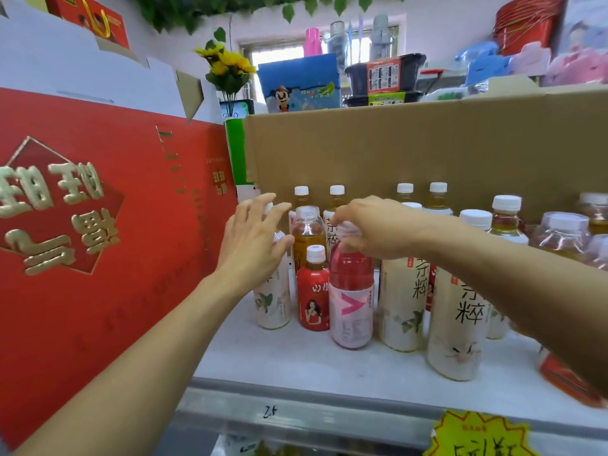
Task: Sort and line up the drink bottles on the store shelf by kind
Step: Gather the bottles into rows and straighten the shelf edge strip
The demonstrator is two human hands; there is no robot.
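My right hand [371,228] grips the cap of a pink drink bottle [351,304] that stands on the white shelf [296,360]. My left hand [255,240] hovers with fingers spread over the top of a cream-labelled tea bottle [273,301] at the row's left end; contact is unclear. Between them stand a small red-labelled bottle [313,291] and, behind it, an amber drink bottle [307,235]. More cream tea bottles [403,304] [460,324] stand to the right, partly behind my right forearm.
A big red gift box [98,241] walls off the shelf's left side. A brown cardboard box [411,149] backs the row. Pinkish clear bottles [562,235] crowd the far right. A yellow price tag [480,436] hangs on the shelf's front edge.
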